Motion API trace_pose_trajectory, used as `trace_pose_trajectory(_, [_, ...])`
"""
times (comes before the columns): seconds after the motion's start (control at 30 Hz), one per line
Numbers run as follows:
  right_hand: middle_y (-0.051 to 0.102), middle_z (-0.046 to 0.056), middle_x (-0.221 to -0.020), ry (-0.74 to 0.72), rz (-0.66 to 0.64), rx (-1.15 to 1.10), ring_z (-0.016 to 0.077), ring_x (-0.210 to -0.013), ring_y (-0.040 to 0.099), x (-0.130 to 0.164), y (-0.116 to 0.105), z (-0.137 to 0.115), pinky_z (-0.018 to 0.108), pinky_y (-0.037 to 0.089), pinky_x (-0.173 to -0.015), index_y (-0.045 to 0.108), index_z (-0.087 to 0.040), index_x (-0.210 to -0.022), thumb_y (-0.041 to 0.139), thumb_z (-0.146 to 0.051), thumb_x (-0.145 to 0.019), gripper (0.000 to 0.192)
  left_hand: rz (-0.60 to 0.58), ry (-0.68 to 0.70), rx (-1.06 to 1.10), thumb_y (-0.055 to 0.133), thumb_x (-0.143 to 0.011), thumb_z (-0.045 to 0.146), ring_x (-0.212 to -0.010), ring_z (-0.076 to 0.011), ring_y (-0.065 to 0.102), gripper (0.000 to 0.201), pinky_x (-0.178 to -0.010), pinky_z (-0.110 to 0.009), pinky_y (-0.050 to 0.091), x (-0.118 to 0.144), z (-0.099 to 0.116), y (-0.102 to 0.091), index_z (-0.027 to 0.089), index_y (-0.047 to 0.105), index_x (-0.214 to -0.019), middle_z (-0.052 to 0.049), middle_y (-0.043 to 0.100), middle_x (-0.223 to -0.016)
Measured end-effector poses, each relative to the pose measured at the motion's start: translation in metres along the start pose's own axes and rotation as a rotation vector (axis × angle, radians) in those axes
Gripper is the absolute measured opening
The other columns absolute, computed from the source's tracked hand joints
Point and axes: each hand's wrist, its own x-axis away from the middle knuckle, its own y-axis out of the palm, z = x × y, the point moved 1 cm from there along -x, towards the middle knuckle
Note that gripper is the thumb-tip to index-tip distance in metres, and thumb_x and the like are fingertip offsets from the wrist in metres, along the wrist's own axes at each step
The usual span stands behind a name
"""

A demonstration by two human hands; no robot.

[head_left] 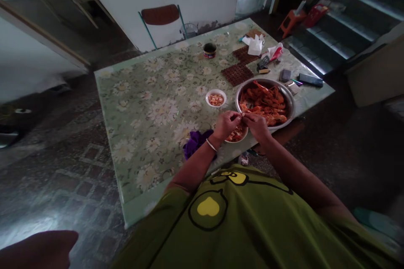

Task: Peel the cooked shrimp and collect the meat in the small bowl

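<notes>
My left hand (227,124), with a pale bangle on its wrist, is closed in a pinch above a bowl of shrimp shells (237,134). Fingertip to fingertip with it, my right hand (257,125) is pinched too, beside the rim of a steel basin (292,113). Between the fingertips is a small pale bit of shrimp (243,114), mostly hidden by the fingers. Cooked red shrimp (265,98) with long feelers fill much of the basin. Beyond my left hand, a small white bowl (216,105) holds peeled shrimp meat (216,99).
A purple cloth (195,143) lies by my left forearm on the flowered tablecloth (151,134). Farther back are an open tin (209,50), brown woven mats (237,74), crumpled white paper (255,45) and a dark oblong case (311,80). A chair (160,15) stands across the table.
</notes>
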Motion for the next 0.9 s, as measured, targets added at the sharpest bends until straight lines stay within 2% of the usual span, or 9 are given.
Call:
trace_pose_trajectory(0.17, [0.077, 0.002, -0.084, -0.017, 0.020, 0.029, 0.0214, -0.078, 0.069, 0.000, -0.004, 0.003, 0.035, 0.057, -0.075, 0.083, -0.024, -0.086, 0.080, -0.053, -0.073, 0.033, 0.004, -0.018, -0.109, 0.069, -0.091, 0.020, -0.083, -0.0183, 0.068, 0.010, -0.084, -0.030, 0.052, -0.002, 0.001, 0.003, 0.018, 0.075, -0.085, -0.006, 0.077, -0.088])
trace_pose_trajectory(0.27, [0.075, 0.003, -0.080, 0.056, 0.021, -0.066, 0.0218, -0.073, 0.069, 0.000, 0.000, 0.003, 0.036, 0.058, -0.073, 0.082, -0.023, -0.084, 0.084, -0.056, -0.068, 0.036, 0.031, -0.019, -0.134, 0.069, -0.090, 0.018, -0.080, -0.0175, 0.065, 0.009, -0.082, -0.029, 0.050, -0.001, 0.002, 0.005, 0.018, 0.072, -0.082, -0.006, 0.074, -0.085])
trace_pose_trajectory(0.5, [0.073, 0.001, -0.072, 0.175, 0.005, -0.297, 0.0191, -0.065, 0.067, 0.003, 0.011, -0.008, 0.033, 0.060, -0.067, 0.075, -0.023, -0.071, 0.093, -0.055, -0.059, 0.038, 0.138, -0.064, -0.018, 0.066, -0.088, 0.016, -0.073, -0.0150, 0.061, 0.012, -0.075, -0.027, 0.049, 0.002, -0.002, 0.007, 0.017, 0.067, -0.077, -0.002, 0.070, -0.078])
trace_pose_trajectory(0.67, [0.072, -0.001, -0.071, 0.191, 0.004, -0.338, 0.0152, -0.062, 0.065, 0.000, 0.007, -0.011, 0.030, 0.059, -0.068, 0.075, -0.022, -0.075, 0.093, -0.054, -0.057, 0.040, 0.183, -0.070, 0.082, 0.066, -0.085, 0.014, -0.073, -0.0142, 0.062, 0.008, -0.075, -0.026, 0.050, 0.004, -0.006, 0.006, 0.017, 0.069, -0.078, -0.001, 0.072, -0.078])
trace_pose_trajectory(0.77, [0.074, 0.000, -0.076, 0.113, 0.033, -0.263, 0.0164, -0.069, 0.066, -0.003, 0.005, -0.006, 0.030, 0.058, -0.073, 0.076, -0.022, -0.077, 0.091, -0.054, -0.060, 0.039, 0.151, -0.189, 0.182, 0.063, -0.082, 0.008, -0.068, -0.0131, 0.061, 0.011, -0.071, -0.025, 0.048, 0.005, -0.006, 0.005, 0.016, 0.071, -0.080, 0.001, 0.070, -0.073])
trace_pose_trajectory(0.9, [0.076, 0.002, -0.086, -0.033, 0.059, -0.051, 0.0200, -0.082, 0.069, -0.006, 0.004, 0.006, 0.033, 0.058, -0.082, 0.079, -0.022, -0.083, 0.082, -0.055, -0.069, 0.036, -0.030, -0.433, 0.428, 0.059, -0.092, 0.017, -0.052, -0.0101, 0.048, 0.026, -0.057, -0.023, 0.040, 0.005, 0.001, 0.006, 0.017, 0.063, -0.066, 0.004, 0.056, -0.056])
